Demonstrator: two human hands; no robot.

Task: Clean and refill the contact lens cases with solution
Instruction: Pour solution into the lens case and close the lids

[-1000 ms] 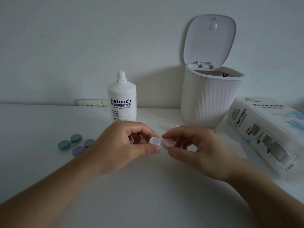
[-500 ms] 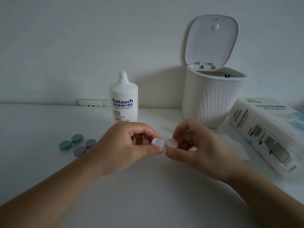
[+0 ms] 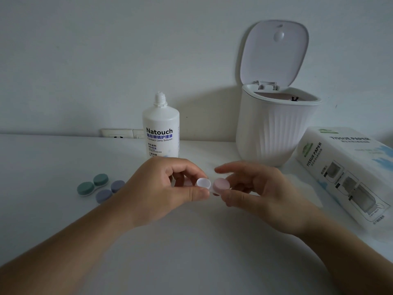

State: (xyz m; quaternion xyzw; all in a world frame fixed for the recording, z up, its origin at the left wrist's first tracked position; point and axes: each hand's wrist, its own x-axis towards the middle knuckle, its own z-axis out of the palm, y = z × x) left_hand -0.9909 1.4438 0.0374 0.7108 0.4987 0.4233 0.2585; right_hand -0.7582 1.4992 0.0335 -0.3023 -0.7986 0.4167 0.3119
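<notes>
Head cam | L hand (image 3: 161, 188) pinches lens case (image 3: 209, 186) | R hand (image 3: 255, 194) grips pink cap (image 3: 221, 185)

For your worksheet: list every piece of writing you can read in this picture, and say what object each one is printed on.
"Natouch": solution bottle.
"Contact Lens Soluion": same bottle, below a line of Chinese characters.
"TISSUE PAPER": tissue pack, on its top and again on its side.
Smaller print on both: too small to read.

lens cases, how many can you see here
3. The green case and the purple case lie on the table at the left; the pink-capped case is held between the left hand and right hand.
</notes>
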